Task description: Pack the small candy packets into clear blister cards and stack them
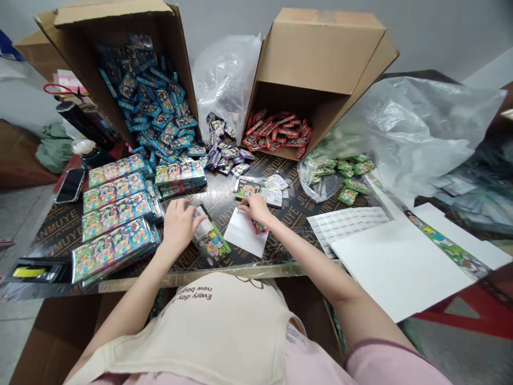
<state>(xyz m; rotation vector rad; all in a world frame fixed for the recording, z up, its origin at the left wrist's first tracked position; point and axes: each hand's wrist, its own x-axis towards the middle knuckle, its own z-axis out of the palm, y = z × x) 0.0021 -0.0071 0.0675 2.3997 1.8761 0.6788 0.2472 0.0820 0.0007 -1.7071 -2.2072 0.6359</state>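
Five wrapped stacks [114, 214] line the bench [60, 232], loose blue packets [148, 96] lie heaped beyond, and the left hand [179, 224] clasps a wrapped pack [210, 238] while the right hand [256, 208] pinches a small packet [259, 226].

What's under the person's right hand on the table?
A small red-and-green packet lies beneath the right hand, at the edge of a white sheet. The hand covers the packet's upper part, so what lies under it cannot be seen.

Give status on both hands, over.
Left grip on wrapped packet stack. Right grip on small red-green packet, above white sheet. Wrapped green packs beside left grip.
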